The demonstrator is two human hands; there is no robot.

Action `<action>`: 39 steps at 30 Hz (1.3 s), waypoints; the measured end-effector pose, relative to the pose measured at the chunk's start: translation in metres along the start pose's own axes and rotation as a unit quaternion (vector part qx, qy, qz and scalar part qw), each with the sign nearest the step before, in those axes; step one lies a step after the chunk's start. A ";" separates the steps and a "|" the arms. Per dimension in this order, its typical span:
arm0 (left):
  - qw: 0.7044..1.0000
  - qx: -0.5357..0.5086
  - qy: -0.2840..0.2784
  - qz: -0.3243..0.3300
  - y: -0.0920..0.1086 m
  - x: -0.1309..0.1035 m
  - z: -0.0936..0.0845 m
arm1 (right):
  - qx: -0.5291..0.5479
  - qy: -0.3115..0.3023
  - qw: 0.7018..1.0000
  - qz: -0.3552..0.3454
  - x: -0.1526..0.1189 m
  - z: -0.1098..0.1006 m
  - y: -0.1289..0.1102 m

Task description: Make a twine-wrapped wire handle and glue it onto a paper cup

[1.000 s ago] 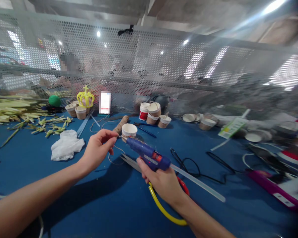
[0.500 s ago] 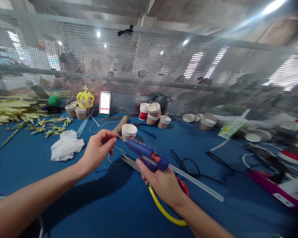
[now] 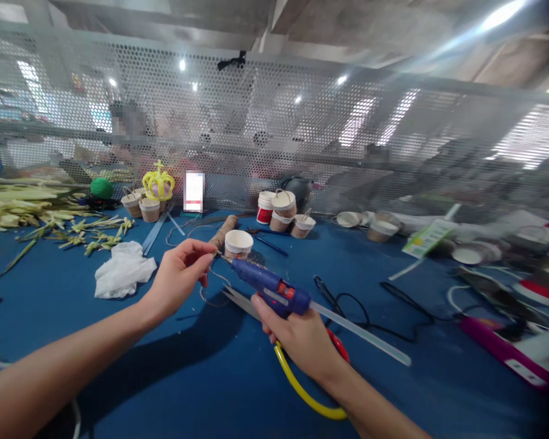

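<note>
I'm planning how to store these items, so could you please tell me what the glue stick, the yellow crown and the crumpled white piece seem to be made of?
Glue stick: probably translucent plastic-like glue, smooth, letting light through.
Yellow crown: possibly plastic or wrapped wire; its bright rounded bars leave it open.
Crumpled white piece: thin tissue or cloth, matte, judging by its soft folds.

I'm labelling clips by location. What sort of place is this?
Probably a craft workshop: the right hand holds a glue gun over a blue worktable, near a twine roll and several small twine-wrapped cups.
</note>
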State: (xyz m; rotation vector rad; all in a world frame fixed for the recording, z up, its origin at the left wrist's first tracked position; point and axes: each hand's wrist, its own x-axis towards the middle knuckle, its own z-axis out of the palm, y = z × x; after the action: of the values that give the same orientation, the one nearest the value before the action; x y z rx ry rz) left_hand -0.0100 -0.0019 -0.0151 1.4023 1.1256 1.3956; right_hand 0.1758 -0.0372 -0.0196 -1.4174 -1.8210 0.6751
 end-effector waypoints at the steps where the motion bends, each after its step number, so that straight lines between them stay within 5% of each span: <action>1: 1.000 -0.003 -0.002 -0.002 0.000 0.000 0.000 | 0.012 -0.006 1.000 0.006 0.000 -0.001 -0.001; 14: 0.996 -0.071 -0.026 -0.052 0.001 -0.002 0.001 | 0.139 -0.054 0.987 0.053 0.003 -0.006 -0.004; 22: 0.937 -0.265 -0.124 -0.190 0.001 -0.001 -0.003 | 0.207 -0.094 0.974 0.023 0.006 -0.018 -0.007; 39: 0.970 -0.183 -0.082 -0.137 0.006 -0.005 -0.002 | 0.125 -0.114 0.985 0.024 0.006 -0.025 -0.007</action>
State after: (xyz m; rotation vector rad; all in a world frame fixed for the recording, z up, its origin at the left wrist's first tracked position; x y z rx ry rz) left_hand -0.0117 -0.0079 -0.0103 1.0339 0.8645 1.1912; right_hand 0.1906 -0.0336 0.0024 -1.2597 -1.8024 1.0896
